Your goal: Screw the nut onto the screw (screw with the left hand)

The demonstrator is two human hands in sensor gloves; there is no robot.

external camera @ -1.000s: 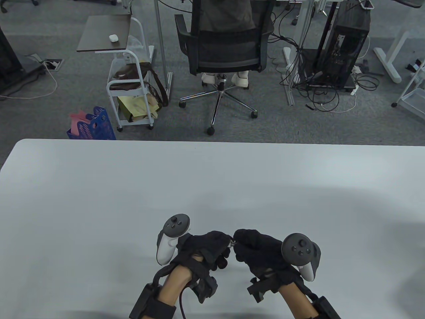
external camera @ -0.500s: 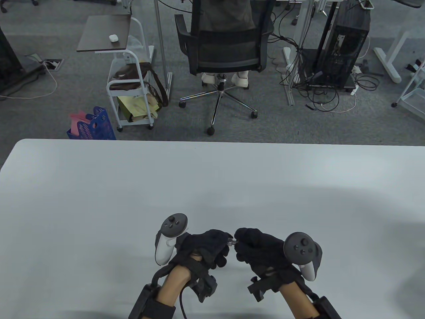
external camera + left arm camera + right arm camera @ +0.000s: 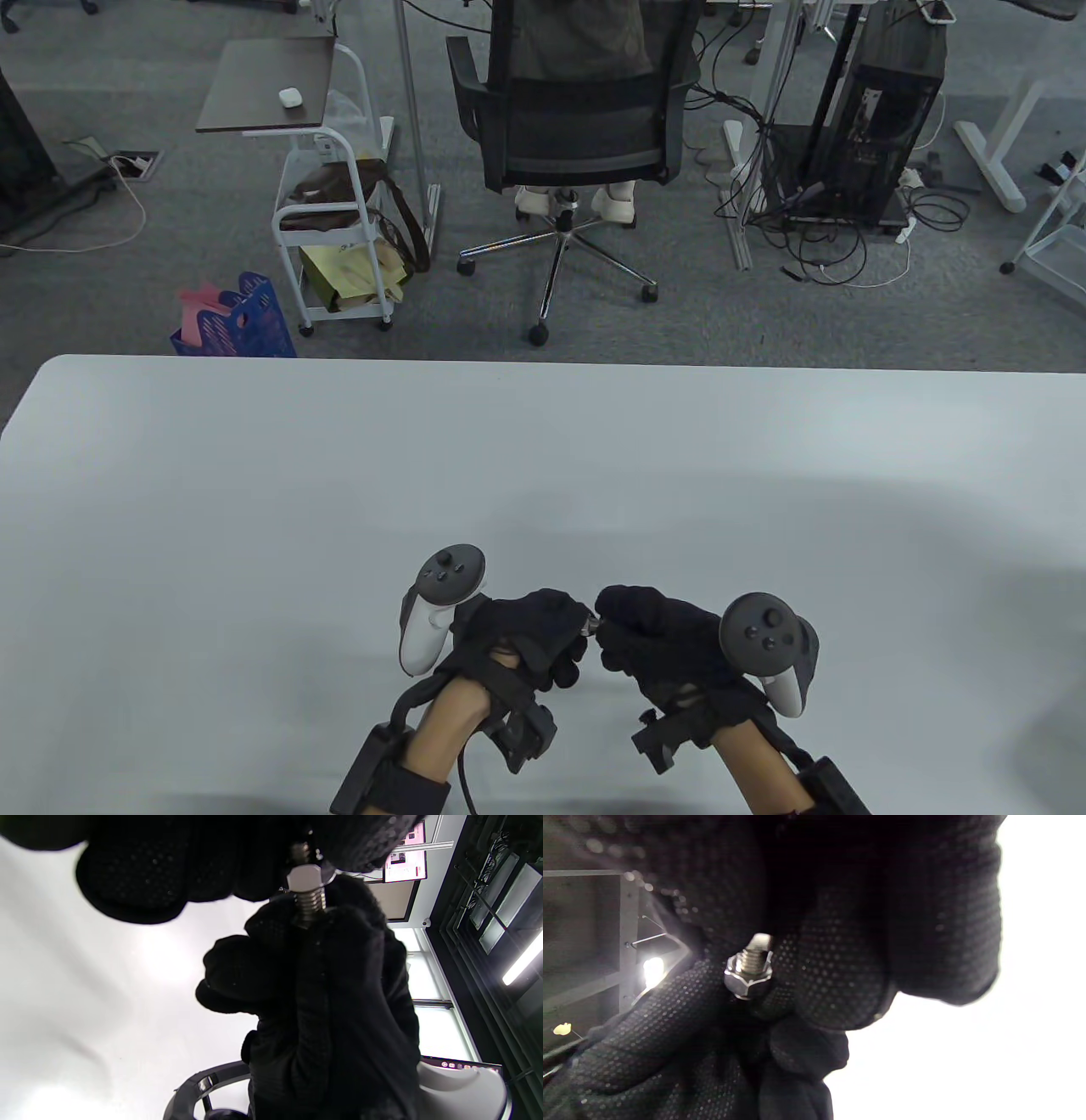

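White table [image 3: 254,509], rounded far-left corner, plain matte top w/ soft shadows to the right of the hands. Whether the wrists rest on it near the front edge can't be told; nothing else seen lying on it.

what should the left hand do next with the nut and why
Probably another small twist from the left hand: the nut is already on the screw, but bare thread shows between it and the right hand holding the screw.
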